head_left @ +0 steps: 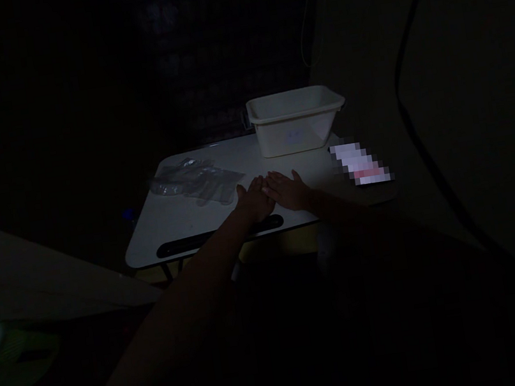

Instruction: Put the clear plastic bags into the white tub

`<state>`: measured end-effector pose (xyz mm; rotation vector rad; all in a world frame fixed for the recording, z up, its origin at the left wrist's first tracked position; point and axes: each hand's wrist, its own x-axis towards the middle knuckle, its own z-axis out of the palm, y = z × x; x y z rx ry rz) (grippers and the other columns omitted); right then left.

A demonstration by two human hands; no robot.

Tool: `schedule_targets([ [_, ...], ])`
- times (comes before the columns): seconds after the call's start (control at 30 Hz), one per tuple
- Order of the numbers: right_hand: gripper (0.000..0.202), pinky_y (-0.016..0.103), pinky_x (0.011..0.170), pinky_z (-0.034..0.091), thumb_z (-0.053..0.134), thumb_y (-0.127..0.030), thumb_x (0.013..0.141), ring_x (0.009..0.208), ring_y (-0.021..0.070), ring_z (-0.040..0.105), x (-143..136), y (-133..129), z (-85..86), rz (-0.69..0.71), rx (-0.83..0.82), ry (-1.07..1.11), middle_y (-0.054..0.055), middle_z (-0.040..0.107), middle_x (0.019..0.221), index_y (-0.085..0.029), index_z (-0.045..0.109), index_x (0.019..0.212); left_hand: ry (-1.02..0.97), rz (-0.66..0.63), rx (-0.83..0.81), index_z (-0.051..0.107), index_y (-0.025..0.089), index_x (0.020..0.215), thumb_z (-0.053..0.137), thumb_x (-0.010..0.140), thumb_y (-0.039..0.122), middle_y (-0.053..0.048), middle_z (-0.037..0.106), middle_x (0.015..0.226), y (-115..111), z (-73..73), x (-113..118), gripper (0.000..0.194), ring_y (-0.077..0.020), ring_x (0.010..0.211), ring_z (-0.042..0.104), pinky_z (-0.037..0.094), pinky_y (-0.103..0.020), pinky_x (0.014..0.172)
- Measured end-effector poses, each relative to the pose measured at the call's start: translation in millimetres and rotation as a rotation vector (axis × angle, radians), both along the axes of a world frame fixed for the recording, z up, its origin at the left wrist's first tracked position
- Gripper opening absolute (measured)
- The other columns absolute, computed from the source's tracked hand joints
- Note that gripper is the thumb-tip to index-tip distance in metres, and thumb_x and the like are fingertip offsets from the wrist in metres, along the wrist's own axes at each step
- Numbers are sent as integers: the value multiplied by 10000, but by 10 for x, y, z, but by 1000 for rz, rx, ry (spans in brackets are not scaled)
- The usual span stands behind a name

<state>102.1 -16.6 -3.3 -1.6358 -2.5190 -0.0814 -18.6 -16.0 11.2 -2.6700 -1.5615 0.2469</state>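
In the dim head view, my left hand [257, 200] and my right hand [289, 191] are at a small white table [148, 235], fingertips meeting near its middle. Both hands are palm down with fingers stretched out, thumbs apart, and nothing shows in them. Clear plastic bags [207, 180] lie crumpled left of my left hand, apart from it. Behind my hands stands a white plastic tub [292, 134]; its inside bottom is out of sight.
At the table's right edge glows a blurred-out screen [360, 163]. A black slot [220, 236] runs along the near edge. A dark cable [400, 94] hangs at right. Low on the left sits a green basket [21, 357]. Much of the surroundings is too dark to make out.
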Motion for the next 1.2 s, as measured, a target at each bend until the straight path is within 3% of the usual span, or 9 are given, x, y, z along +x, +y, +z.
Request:
schedule_targets([
  [0.3, 507, 541, 949, 168, 121, -373, 855, 1224, 223, 249, -78, 37, 16, -29, 71, 6, 109, 326, 1324, -140, 352, 1242, -43, 28, 48, 120, 94, 1317, 126, 825, 327, -127, 153, 1379, 13, -4, -32, 544, -226, 1260, 109, 161, -533, 933],
  [0.63, 518, 539, 952, 167, 101, -395, 855, 1237, 189, 218, -79, 76, 6, -49, -60, 37, 98, 278, 1348, -149, 311, 1260, -41, 53, 14, 131, 101, 1316, 118, 813, 330, -121, 142, 1382, 57, -33, -7, 553, -216, 1262, 111, 153, -554, 927],
  [0.93, 520, 546, 949, 160, 123, -386, 855, 1229, 203, 239, -23, 34, -5, -19, 51, 44, 121, 294, 1337, -118, 335, 1247, -86, 11, 62, 141, 79, 1310, 121, 819, 345, -130, 175, 1372, -9, 11, -24, 559, -220, 1255, 139, 143, -532, 945],
  [1.2, 511, 539, 954, 160, 126, -372, 856, 1235, 205, 223, 57, 5, -22, -17, 35, 0, 122, 288, 1339, -119, 325, 1254, -70, -44, 39, 113, 87, 1315, 108, 821, 381, -130, 160, 1376, -2, -41, 21, 575, -227, 1259, 119, 148, -542, 937],
])
